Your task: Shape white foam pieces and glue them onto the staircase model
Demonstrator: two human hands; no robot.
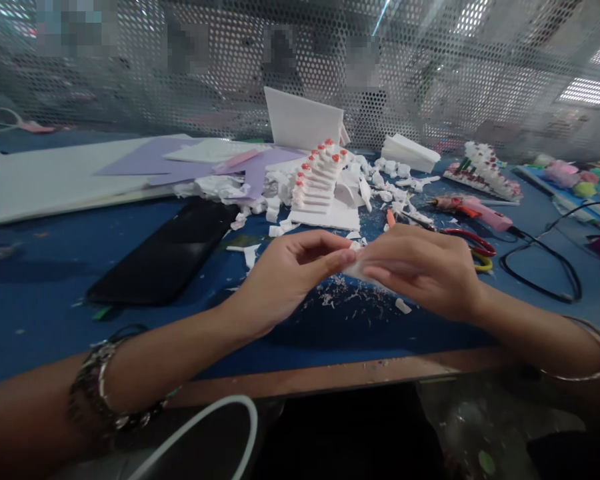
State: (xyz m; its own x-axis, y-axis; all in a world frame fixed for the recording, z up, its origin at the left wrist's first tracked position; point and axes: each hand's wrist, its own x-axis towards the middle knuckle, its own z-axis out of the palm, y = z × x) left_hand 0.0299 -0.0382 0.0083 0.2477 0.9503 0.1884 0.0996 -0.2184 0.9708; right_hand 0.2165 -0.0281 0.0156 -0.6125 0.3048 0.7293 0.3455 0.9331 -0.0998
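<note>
My left hand [280,283] is closed, thumb and forefinger pinching one end of a small white piece [355,269] that looks like tissue or thin foam. The fingers of my right hand [425,270] are wrapped round its other side and cover much of it. Both hands meet low above the blue table, over a scatter of fine white crumbs [340,293]. Just behind them stands a white stair-shaped model [313,200] with small red tops along its steps. Scissors [480,260] with red and yellow handles lie partly hidden behind my right hand.
A black, flat phone-like object [165,257] lies left. Behind it are white sheets [55,177] and purple sheets [145,158]. White scraps [390,190] surround the model. To the right are a pink glue gun [480,210], its looped cord [540,248] and a second decorated model [483,172].
</note>
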